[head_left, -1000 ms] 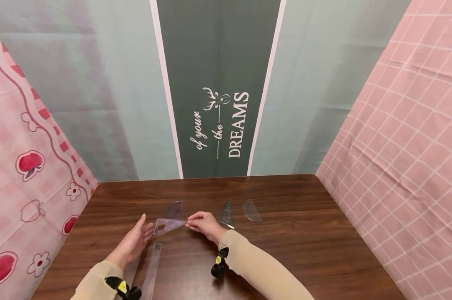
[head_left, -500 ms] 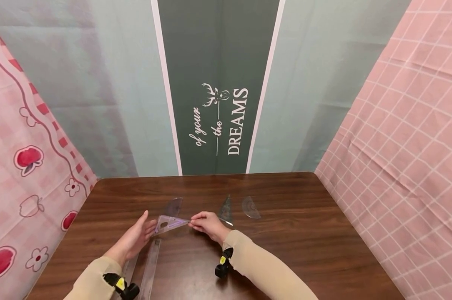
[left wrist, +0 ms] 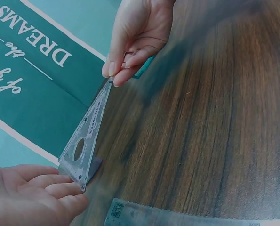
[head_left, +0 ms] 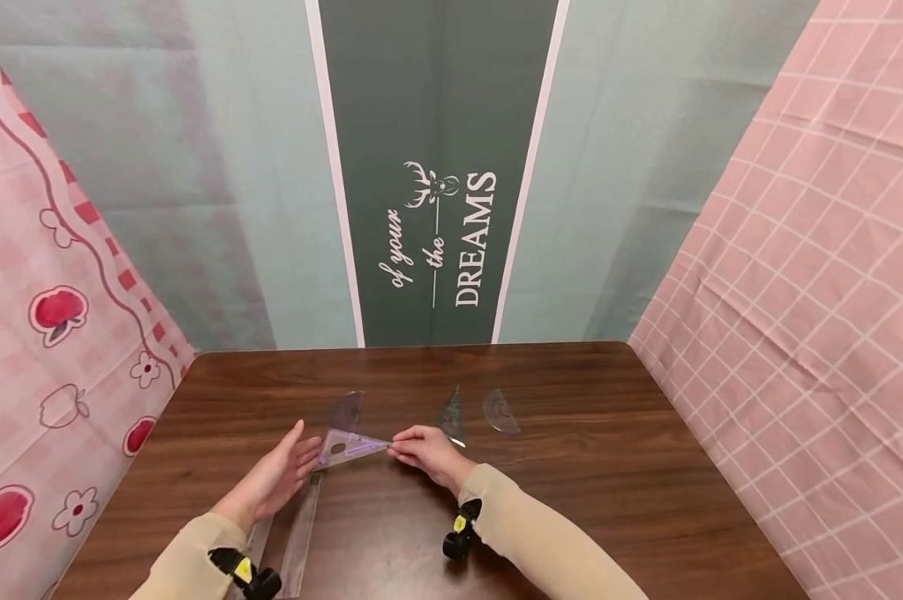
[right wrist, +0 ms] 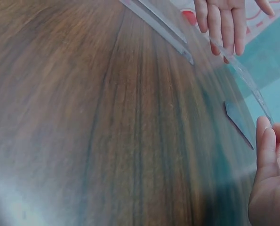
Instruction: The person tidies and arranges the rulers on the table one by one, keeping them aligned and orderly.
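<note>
A clear set square with purple markings and an oval hole is held up over the table between both hands. Thumb and fingertips of my right hand pinch its narrow tip, which the left wrist view shows clearly. At the wide end, the extended fingers of my left hand lie against the short edge, palm turned up in the left wrist view. Seen from the right wrist, the set square appears nearly edge-on. Behind it a purplish protractor lies on the table.
Two clear rulers, one ruler and another ruler, lie near my left forearm, which partly covers one. Beyond my right hand lie a dark green set square and a clear protractor. Fabric hangs around the wooden table.
Both hands have shifted slightly right with the set square between them. The right hand's pinch on the tip and the left hand's straight fingers stay the same. The head view has tilted slightly.
</note>
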Available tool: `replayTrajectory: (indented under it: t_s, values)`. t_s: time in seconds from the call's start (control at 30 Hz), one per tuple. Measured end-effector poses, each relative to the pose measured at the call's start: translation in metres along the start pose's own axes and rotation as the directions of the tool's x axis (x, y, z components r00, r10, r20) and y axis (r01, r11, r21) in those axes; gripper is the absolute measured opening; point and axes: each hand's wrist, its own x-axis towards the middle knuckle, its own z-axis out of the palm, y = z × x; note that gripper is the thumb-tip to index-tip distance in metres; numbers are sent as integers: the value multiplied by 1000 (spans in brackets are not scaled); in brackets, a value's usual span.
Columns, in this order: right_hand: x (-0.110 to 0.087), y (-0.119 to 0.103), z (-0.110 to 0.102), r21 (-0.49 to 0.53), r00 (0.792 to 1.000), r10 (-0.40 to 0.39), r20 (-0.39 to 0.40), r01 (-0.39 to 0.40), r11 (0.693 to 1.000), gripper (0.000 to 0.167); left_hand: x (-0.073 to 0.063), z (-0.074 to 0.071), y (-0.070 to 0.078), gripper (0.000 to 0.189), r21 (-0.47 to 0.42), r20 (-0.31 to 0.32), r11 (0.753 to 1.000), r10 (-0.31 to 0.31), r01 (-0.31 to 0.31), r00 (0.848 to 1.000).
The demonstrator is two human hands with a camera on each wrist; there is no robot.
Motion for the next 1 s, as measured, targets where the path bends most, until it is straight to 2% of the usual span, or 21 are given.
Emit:
replayTrajectory:
  t_s: [0.4, 0.57, 0.83, 1.0]
  values:
    - [-16, -2, -12, 27, 1000, 10, 24, -10, 1000, 13, -4, 9, 1, 84, 90, 21, 996, -11, 9, 1000]
    - [-21, -2, -15, 29, 1000, 10, 23, -11, 1000, 17, -6, 11, 0, 84, 117, 55, 993, -12, 6, 998]
    - [-31, 0, -19, 17, 999, 15, 31, -16, 1000, 15, -9, 15, -1, 86, 178, 102, 984, -16, -3, 995]
    - [-39, -1, -21, 11, 999, 23, 44, -24, 1000, 13, -10, 17, -2, 86, 218, 105, 976, -11, -12, 994]
